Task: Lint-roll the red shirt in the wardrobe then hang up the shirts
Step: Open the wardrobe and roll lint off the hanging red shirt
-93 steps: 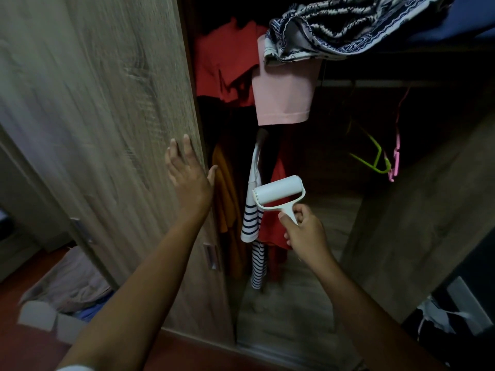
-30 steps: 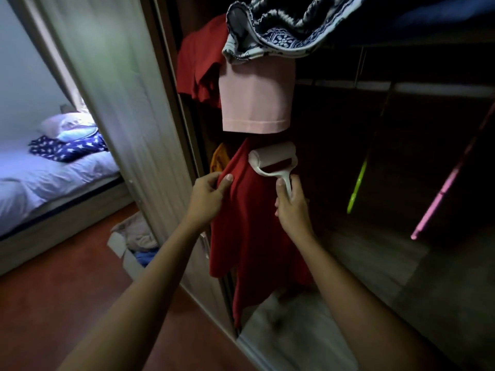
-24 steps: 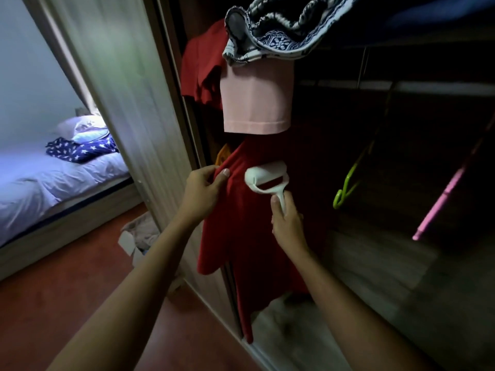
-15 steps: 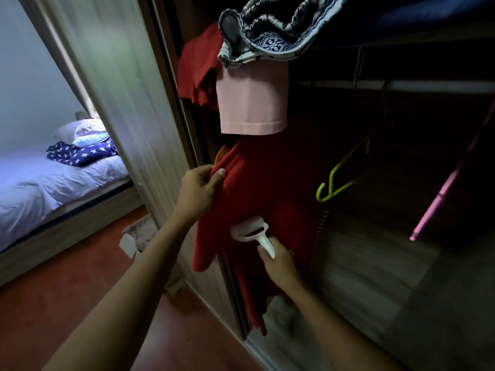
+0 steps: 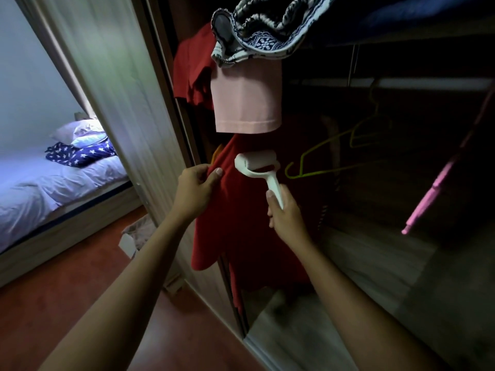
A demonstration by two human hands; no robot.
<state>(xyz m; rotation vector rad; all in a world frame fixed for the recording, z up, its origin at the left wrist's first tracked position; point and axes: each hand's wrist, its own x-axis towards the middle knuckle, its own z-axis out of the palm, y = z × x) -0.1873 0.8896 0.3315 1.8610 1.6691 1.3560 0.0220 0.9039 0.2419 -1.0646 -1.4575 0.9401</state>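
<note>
Nowhere any readable writing, brand or label. At far left, bed (image 5: 40,183) with pale sheets, pillow (image 5: 77,131) and star-printed navy cloth (image 5: 77,156) heaped on it, red-brown floor (image 5: 53,295) below. Next, pale wooden wardrobe door (image 5: 117,97), slid aside, with a small box of cloth (image 5: 139,234) at its foot, half hidden behind the left forearm. Then left hand (image 5: 194,190), thumb and fingers pinched shut on the left edge of the red shirt (image 5: 241,231), drawing the fabric out taut. Red shirt hanging inside the wardrobe opening, just right of the door edge, lower hem dangling above the wardrobe floor; a sliver of orange garment (image 5: 216,153) behind its top left edge. Above it, red cloth (image 5: 190,68), pink cloth (image 5: 246,100) and patterned black-and-white fabric (image 5: 262,28) draped over the shelf edge, pink hem hiding the shirt's top. Lint roller (image 5: 258,166), white, its drum pressed against the shirt's upper front. Right hand (image 5: 285,215) wrapped closed around the roller's handle, thumb along it. Farther right, in deep shadow, yellow-green hanger (image 5: 334,153) on the rail (image 5: 428,83), apparently empty, and pink hanger (image 5: 439,180), blurred, well apart from the shirt.
</note>
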